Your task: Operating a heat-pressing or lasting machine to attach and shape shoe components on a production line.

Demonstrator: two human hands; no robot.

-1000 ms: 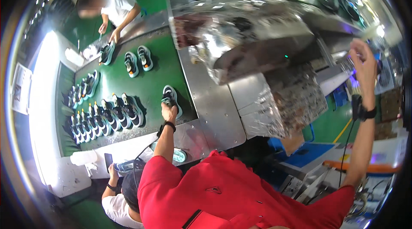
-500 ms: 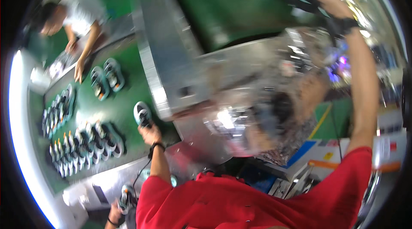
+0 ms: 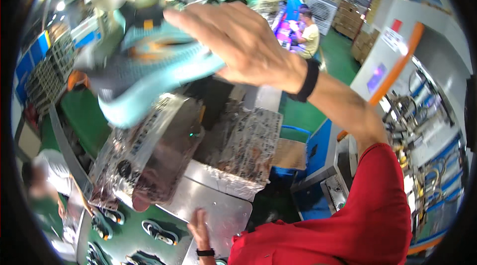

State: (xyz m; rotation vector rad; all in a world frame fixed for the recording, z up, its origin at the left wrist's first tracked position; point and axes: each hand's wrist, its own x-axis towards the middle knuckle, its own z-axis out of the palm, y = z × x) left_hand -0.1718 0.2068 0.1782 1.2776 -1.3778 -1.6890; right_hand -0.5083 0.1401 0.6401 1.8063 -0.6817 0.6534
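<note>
My right hand (image 3: 243, 44) is raised in the upper middle, closed on a turquoise and dark grey shoe (image 3: 154, 69) with orange marks. The shoe is close, tilted and partly blurred. My left hand (image 3: 199, 230) is low down beside a metal plate (image 3: 218, 198), its fingers stretched out and holding nothing. Left of it, apart from the fingers, a single dark shoe with a pale sole (image 3: 160, 231) lies on the green belt (image 3: 134, 220). Farther left a pair of similar shoes (image 3: 102, 224) lies near a co-worker's hand.
A foil-wrapped metal housing (image 3: 119, 160) and a second foil-covered block (image 3: 248, 151) stand ahead. A cardboard box (image 3: 289, 153) is behind them. A white cabinet with an orange edge (image 3: 385, 59) and piped machinery (image 3: 427, 131) fill the right. One co-worker (image 3: 54, 175) is at left, another (image 3: 309, 36) sits far off.
My view has swung upward and to the right. The left hand has let go of the shoe on the belt. The shoe in my right hand now fills the upper left.
</note>
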